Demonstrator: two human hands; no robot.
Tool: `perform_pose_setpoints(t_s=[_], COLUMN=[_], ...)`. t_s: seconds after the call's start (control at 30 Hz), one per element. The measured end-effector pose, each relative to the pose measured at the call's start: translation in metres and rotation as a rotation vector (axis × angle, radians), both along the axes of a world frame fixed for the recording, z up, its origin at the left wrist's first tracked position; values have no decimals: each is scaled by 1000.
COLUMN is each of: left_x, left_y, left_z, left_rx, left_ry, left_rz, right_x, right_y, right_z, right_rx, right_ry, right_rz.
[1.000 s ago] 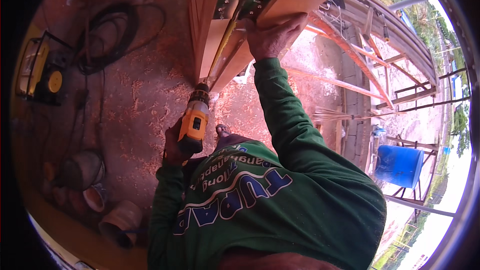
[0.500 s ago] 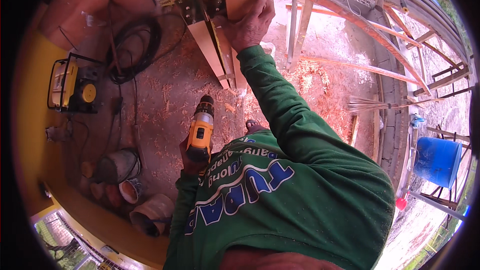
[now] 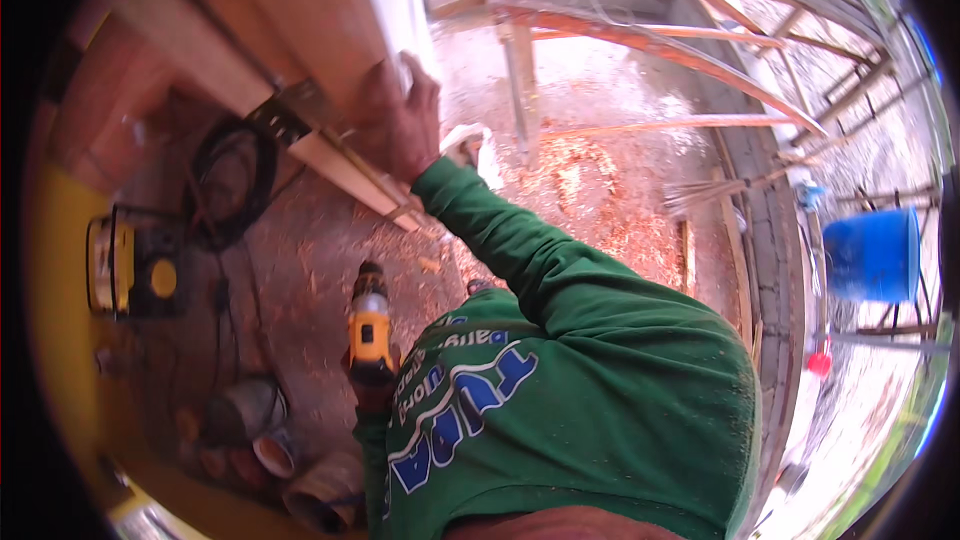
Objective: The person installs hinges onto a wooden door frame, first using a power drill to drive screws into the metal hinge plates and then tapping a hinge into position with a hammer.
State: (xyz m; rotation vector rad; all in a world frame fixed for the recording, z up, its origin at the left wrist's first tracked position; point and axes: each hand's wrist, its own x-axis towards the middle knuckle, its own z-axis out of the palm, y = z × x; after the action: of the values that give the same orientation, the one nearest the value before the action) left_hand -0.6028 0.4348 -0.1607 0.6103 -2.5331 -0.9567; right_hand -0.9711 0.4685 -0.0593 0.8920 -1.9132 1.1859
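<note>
Bracing the wooden beam overhead, the right hand lies flat on it beside a metal bracket. Lower down, the left hand is wrapped around a yellow cordless drill, seemingly ready to rise to the bracket.

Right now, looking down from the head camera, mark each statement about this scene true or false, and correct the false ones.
1. The right hand rests on the wooden beam. True.
2. The left hand grips a yellow and black drill. True.
3. The drill's tip is pressed against the metal bracket. False: the drill hangs low by the green shirt, well apart from the bracket.
4. The blue barrel stands at the left. False: it stands at the right edge.
5. A black cable coil lies on the ground. True.
</note>
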Motion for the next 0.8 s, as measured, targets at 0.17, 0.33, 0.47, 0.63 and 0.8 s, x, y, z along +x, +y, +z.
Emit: perform_pose_setpoints(t_s=[0.17, 0.33, 0.47, 0.63, 0.8], left_x=[-20, 16, 25, 99, 166], left_y=[17, 18, -3, -14, -51], left_z=[-1, -22, 5, -37, -47], left_rx=[134, 289, 201, 461, 156], left_ry=[121, 57, -91, -44, 21], left_rz=[136, 309, 191, 286, 498], right_x=[-11, -27, 10, 104, 177], right_y=[74, 125, 173, 141, -2], right_z=[0, -111, -223, -300, -293], right_rx=[43, 258, 762, 1224, 1428], right_ry=[-205, -768, -1002, -1120, -791], right_rz=[179, 198, 87, 368, 835])
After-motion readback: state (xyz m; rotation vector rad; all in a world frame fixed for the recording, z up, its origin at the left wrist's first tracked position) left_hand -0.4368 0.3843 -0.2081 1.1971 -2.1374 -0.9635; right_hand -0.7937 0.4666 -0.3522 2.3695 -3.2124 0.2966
